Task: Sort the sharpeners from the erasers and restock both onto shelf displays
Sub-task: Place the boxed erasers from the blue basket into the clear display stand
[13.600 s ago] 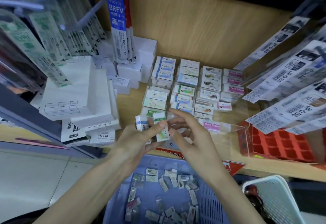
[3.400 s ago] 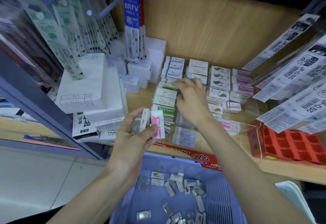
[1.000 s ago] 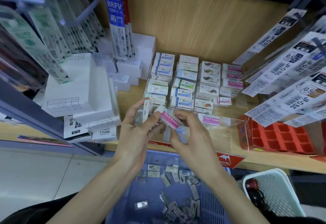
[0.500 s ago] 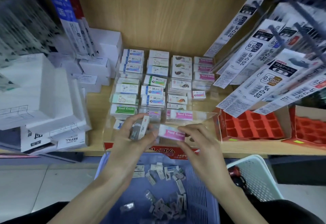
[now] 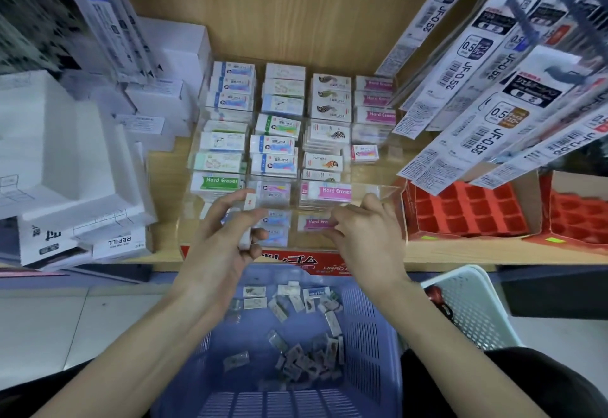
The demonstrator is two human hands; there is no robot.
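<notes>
Clear tray (image 5: 385,192) on the shelf (image 5: 460,251) looks mostly stocked, right hand (image 5: 365,236) has its fingers (image 5: 345,212) pinched on a pink Hard Eraser (image 5: 314,223) at the front slot, left hand (image 5: 220,246) grips a couple more erasers (image 5: 246,239), but the blue basket (image 5: 371,335) below has loads left to sort.

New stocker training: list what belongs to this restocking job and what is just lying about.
Job: pink Hard Eraser in right hand; erasers in left hand; acrylic eraser display; blue basket.
Lying about: red trays; white refill boxes; pen refill packs; white basket.
</notes>
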